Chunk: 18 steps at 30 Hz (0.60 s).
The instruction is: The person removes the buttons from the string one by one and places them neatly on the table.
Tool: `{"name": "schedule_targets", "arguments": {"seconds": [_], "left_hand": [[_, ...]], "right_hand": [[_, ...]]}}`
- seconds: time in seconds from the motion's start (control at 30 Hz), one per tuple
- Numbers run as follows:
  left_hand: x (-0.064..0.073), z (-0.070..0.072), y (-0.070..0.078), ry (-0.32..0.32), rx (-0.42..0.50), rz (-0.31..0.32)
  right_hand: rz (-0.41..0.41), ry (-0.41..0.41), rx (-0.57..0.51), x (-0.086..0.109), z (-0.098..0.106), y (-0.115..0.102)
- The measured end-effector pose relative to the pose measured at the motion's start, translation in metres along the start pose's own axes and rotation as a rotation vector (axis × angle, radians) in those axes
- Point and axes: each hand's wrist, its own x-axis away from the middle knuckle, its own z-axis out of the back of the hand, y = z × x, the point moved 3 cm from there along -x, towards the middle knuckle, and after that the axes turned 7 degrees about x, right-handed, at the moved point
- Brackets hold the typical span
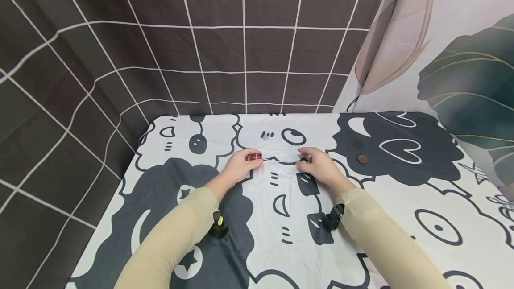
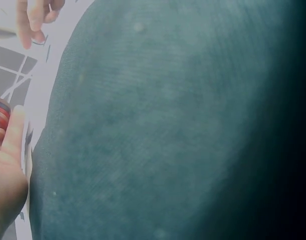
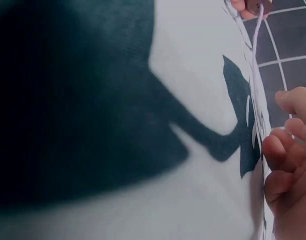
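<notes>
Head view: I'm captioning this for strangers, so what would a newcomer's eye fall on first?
Probably the bold black-and-white cartoon cloth filling the lower half, before a dark backdrop with white gridlines. Then the small reddish discs held in the left hand near the centre, and a lone brown button-like disc on a dark patch to the right.

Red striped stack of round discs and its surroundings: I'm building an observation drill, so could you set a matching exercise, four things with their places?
Things
1. Red striped stack of round discs
2. Loose brown round disc
3. Thin white cord
4. Dark cloth with white grid lines

Places
A. On a dark printed patch of the white cloth sheet
B. Running from the left hand toward the right hand
C. Gripped by the left hand
D. Rising beyond the sheet

Pairs: 1-C, 2-A, 3-B, 4-D
</notes>
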Motion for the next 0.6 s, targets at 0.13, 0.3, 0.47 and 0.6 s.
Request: {"name": "schedule_targets", "arguments": {"seconds": [0.13, 0.3, 0.47, 0.6], "left_hand": [[0.0, -0.002, 0.0, -0.001, 0.001, -0.009], [0.005, 0.0, 0.002, 0.007, -0.002, 0.001], [0.006, 0.001, 0.004, 0.004, -0.001, -0.003], [0.005, 0.0, 0.006, 0.001, 0.009, -0.01]], "right_hand": [[0.005, 0.0, -0.002, 0.002, -0.001, -0.002], [0.037, -0.004, -0.021, 0.002, -0.004, -0.006], [0.052, -0.012, -0.012, 0.0, -0.007, -0.01], [0.06, -0.02, -0.006, -0.001, -0.007, -0.013]]}}
